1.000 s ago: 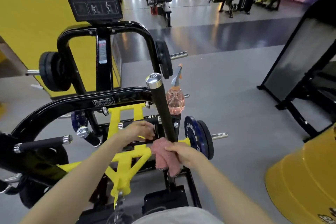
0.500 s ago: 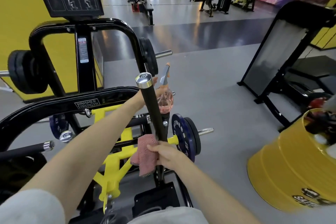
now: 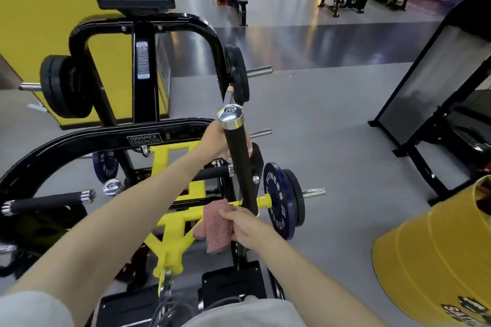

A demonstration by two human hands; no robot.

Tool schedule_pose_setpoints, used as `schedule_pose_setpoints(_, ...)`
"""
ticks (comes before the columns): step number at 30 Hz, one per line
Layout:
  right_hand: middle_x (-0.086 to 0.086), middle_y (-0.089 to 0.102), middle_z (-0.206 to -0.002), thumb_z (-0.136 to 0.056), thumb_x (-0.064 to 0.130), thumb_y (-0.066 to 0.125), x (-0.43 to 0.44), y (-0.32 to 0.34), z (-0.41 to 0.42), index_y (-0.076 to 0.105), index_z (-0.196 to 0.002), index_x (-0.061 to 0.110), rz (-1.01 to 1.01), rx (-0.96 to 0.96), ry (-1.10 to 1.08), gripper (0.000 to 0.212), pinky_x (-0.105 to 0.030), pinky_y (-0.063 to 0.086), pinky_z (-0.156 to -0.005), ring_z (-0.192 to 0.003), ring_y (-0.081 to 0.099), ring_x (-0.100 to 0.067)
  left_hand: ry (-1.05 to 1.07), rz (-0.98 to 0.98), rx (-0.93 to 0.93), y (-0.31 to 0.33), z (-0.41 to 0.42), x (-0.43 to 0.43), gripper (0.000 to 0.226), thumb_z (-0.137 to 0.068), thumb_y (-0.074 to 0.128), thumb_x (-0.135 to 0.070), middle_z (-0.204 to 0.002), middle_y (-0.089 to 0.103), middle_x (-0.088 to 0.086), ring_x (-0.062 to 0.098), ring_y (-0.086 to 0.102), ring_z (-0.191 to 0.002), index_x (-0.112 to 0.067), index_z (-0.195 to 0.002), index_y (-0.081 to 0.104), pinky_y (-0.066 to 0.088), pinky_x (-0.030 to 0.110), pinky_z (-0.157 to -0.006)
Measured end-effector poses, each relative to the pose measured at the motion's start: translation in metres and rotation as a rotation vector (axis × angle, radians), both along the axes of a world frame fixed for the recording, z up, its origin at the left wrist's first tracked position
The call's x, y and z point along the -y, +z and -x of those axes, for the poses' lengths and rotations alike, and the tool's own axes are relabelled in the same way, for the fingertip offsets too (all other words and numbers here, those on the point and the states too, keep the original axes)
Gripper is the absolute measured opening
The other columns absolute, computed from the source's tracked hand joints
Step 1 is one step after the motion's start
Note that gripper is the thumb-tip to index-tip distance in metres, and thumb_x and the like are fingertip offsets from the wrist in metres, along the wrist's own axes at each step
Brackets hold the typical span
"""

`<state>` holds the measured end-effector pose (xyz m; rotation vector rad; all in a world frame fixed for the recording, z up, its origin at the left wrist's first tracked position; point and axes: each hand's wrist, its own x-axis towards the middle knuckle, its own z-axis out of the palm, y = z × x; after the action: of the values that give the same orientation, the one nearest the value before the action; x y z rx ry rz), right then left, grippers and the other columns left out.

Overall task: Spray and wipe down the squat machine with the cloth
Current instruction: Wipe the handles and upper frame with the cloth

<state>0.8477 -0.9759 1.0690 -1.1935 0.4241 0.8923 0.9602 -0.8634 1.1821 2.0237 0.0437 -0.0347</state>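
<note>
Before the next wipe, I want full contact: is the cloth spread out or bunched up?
Bunched up. The pink cloth hangs crumpled in folds from the right hand, which grips it beside the black upright handle.

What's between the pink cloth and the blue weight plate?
In the head view, the upright black handle and a short yellow bar end stand between the cloth and the blue plate. The right hand grips the cloth there.
</note>
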Motion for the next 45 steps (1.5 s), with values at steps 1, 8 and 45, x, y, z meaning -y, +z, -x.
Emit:
schedule_pose_setpoints(1, -0.011, 0.056, -0.134, -0.097, 0.013, 0.052, -0.004, 0.000, -0.001, 0.034, -0.144, 0.016, 0.000, 0.001, -0.001, 0.050, -0.035, 0.052, -0.073, -0.108, 0.060, -0.022, 0.030, 0.010, 0.017, 0.002, 0.007, -0.010, 0.022, -0.093, 0.054, -0.004, -0.100, 0.065, 0.009, 0.020, 0.064, -0.092, 0.000, -0.114, 0.058, 0.055, 0.028, -0.081)
schedule_pose_setpoints(8, -0.009, 0.066, -0.107, -0.096, 0.057, 0.030, -0.033, 0.012, -0.006, 0.063, -0.108, 0.016, -0.147, -0.133, -0.103, 0.054, -0.037, 0.050, -0.080, -0.107, 0.062, -0.026, 0.071, 0.074, -0.077, 0.006, 0.076, -0.074, 0.032, -0.095, 0.056, -0.031, -0.090, 0.064, 0.008, 0.015, 0.059, -0.085, -0.001, -0.104, 0.062, 0.049, 0.032, -0.083)
schedule_pose_setpoints(45, -0.022, 0.059, -0.111, -0.101, 0.015, 0.038, -0.037, -0.006, -0.008, 0.045, -0.133, -0.008, 0.642, 0.197, 0.748, 0.040, -0.024, 0.042, -0.069, -0.094, 0.058, -0.022, 0.407, 0.036, -0.534, -0.113, 0.126, -0.094, 0.017, -0.062, 0.060, -0.021, -0.069, 0.047, 0.004, 0.022, 0.046, -0.064, -0.017, -0.075, 0.048, 0.038, 0.033, -0.063)
